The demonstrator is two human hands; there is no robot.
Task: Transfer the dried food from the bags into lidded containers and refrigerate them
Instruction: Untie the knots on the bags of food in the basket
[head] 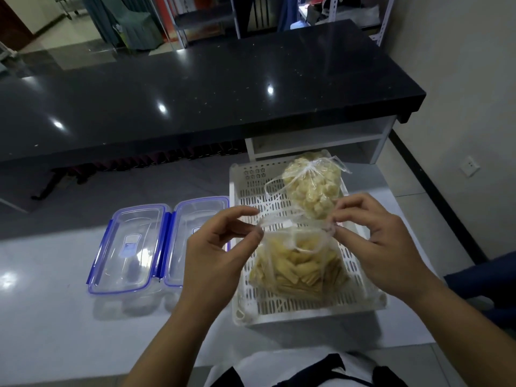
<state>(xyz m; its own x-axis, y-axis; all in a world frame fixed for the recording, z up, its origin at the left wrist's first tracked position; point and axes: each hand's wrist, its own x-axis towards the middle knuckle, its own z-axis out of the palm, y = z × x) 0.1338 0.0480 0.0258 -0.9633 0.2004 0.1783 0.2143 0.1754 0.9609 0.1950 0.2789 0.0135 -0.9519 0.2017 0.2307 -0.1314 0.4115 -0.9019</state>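
Task judged barely begun: nearer clear plastic bag of pale yellow dried strips (296, 270), in white slotted plastic basket (363, 275) on counter, is pinched at its tie by left hand (220, 247) & right hand (382, 247) grips; w/ tied bag of pale chunks (312, 188) untouched, clear blue-clipped lidded containers (131, 247) seen empty, fridge step left.

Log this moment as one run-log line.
step: untying near bag | left hand: pinching its handle | right hand: pinching its knot | far bag: tied, in basket | containers: lidded, empty

Dim, soft picture; ceiling-light glare spots on the black counter (195, 88); wide-angle bending at edges
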